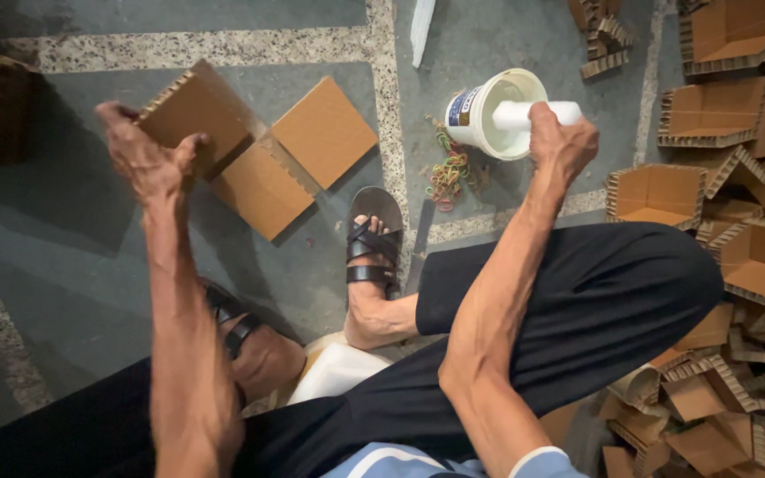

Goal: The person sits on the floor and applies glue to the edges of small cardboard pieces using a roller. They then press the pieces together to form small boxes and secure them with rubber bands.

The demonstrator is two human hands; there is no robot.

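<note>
The honeycomb cardboard panel (197,111), left of the white glue tub (493,111), is pinched at its upper corner by the left hand (148,159), fingers closed on its edge. It should be held steady and tilted so glue lands evenly. The right hand (560,142), over the tub, is wrapped tight round a white brush handle (533,113). Beneath lies a grey speckled stone floor (73,230); folded cardboard trays (714,111) are piled right of the tub, rubber bands (446,173) just below it.
</note>
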